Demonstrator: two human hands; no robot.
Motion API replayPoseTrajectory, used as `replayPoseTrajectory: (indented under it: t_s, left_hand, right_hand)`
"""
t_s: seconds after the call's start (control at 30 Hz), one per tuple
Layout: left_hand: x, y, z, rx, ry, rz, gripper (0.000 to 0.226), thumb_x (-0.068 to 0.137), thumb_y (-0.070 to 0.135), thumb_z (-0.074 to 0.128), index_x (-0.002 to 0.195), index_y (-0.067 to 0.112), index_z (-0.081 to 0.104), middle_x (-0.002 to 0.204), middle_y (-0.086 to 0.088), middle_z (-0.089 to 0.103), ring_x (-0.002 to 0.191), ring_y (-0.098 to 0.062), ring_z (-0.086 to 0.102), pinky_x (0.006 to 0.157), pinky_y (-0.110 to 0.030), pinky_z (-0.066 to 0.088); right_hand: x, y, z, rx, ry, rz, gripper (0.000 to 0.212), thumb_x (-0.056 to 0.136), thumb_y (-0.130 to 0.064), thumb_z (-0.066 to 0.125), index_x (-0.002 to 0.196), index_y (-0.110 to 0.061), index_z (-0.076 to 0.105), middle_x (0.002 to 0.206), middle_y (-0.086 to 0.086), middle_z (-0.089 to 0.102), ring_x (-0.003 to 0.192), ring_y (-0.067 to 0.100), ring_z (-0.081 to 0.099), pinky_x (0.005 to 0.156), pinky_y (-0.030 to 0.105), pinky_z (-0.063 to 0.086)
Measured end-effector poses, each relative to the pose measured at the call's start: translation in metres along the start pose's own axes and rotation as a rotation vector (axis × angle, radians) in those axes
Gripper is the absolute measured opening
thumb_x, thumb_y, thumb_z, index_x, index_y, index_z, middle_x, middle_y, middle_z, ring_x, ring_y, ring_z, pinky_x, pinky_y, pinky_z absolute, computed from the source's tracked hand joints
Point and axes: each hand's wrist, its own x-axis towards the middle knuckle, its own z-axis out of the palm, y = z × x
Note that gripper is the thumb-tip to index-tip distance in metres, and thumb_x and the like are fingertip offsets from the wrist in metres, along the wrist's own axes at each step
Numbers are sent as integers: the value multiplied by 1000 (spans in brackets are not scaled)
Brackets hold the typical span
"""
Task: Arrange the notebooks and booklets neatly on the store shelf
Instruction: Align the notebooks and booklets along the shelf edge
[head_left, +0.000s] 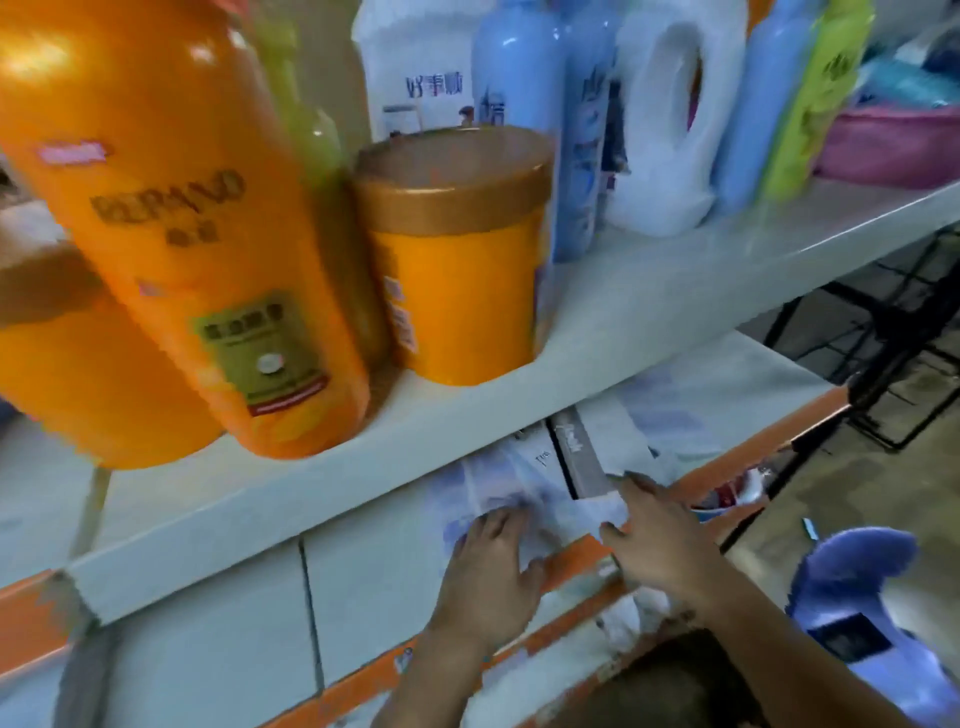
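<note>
– Where are the booklets?

– On the lower shelf, right under the fingers of both hands. They are pale covers with blue blotches, lying flat and overlapping, and they run back under the upper shelf, past where the fingertips reach.

– What is the left hand doing?

– It lies palm down on the near booklets. Its fingers are straight and spread apart, pressing on the cover and holding nothing. The thumb points toward the other hand.

– And the right hand?

– It is just beside the left, over the orange front edge of the shelf. Its fingers reach forward onto a white cover, with the thumb lower down and a strip of white paper showing between the two. Everything is smeared with blur, so I cannot tell whether it pinches that cover or only rests on it.

– Is anything touching those fingertips?

– A grey book with small print on it runs back from the right fingertips, between the two piles. The tips are at its near end.

– What is above the fingers?

– The upper shelf carries toiletries. A big orange bottle stands up and to the left of the left hand, and an orange jar with a brown lid stands straight above it. A white jug stands farther back, among blue and green bottles.

– And off to the right of the right hand?

– A blue stool on the floor, well apart from the shelf.
</note>
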Motion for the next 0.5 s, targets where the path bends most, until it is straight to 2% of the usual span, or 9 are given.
replayPoseTrajectory:
  t_s: [0.07,0.17,0.23,0.3,0.4,0.43,0.5]
  left_hand:
    - [27,18,18,27,-9,-19,63,94,41,49,152,19,40,156,-1,42,145,-20,34,119,-35,28]
    - [50,42,37,-6,-49,-89,68,98,41,48,159,19,26,165,0,25,153,-22,18,125,-37,17]
    - [56,54,49,-6,-89,-112,70,100,40,47,161,23,19,168,1,17,155,-22,11,126,-38,14]
    - [58,56,60,52,-132,-131,71,100,43,42,161,25,12,169,2,11,156,-23,7,126,-40,12]
    - [59,53,68,116,-203,-186,73,101,47,38,162,25,6,170,4,2,156,-22,0,126,-44,8]
    - [59,53,68,126,-210,-193,71,102,47,38,162,25,7,170,5,1,156,-22,-1,126,-45,9]
    - [59,59,70,164,-191,-195,65,103,44,37,161,25,15,170,5,3,156,-24,3,125,-47,12]
  right_hand:
    - [20,30,-6,-3,-50,0,66,95,-41,52,155,-29,29,162,2,28,143,26,37,113,39,35]
    - [47,59,-4,-4,-124,-89,69,97,-41,50,158,-32,20,167,3,12,154,25,13,122,42,23]
    - [59,71,2,-7,-155,-114,69,97,-50,46,158,-38,14,169,2,2,155,28,-1,124,47,15]
    - [67,81,11,-6,-155,-104,67,96,-60,41,156,-43,16,169,1,-1,154,30,-8,123,49,8]
    - [78,94,17,11,-108,-80,51,95,-62,34,144,-47,40,167,3,18,155,31,-2,124,48,8]
    - [85,100,19,-9,-108,-76,47,93,-62,28,131,-45,51,164,4,27,154,32,4,125,48,10]
    - [94,110,15,-23,-100,-76,51,88,-60,19,111,-39,60,155,2,42,152,32,18,123,48,20]
